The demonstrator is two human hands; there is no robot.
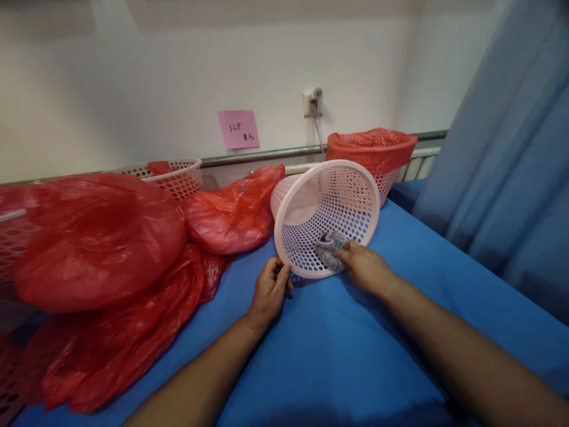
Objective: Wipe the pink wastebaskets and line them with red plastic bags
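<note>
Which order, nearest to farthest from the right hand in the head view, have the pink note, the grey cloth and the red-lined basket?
1. The grey cloth, in the right hand, inside the tipped basket.
2. The red-lined basket, behind.
3. The pink note, far wall, left.

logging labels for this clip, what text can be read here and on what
"32" then a handwritten character I cannot make out: top line of the pink note on the wall.
Second line of that note: handwritten, too blurred to read.
No print shows on the basket, cloth or red bags.
</note>
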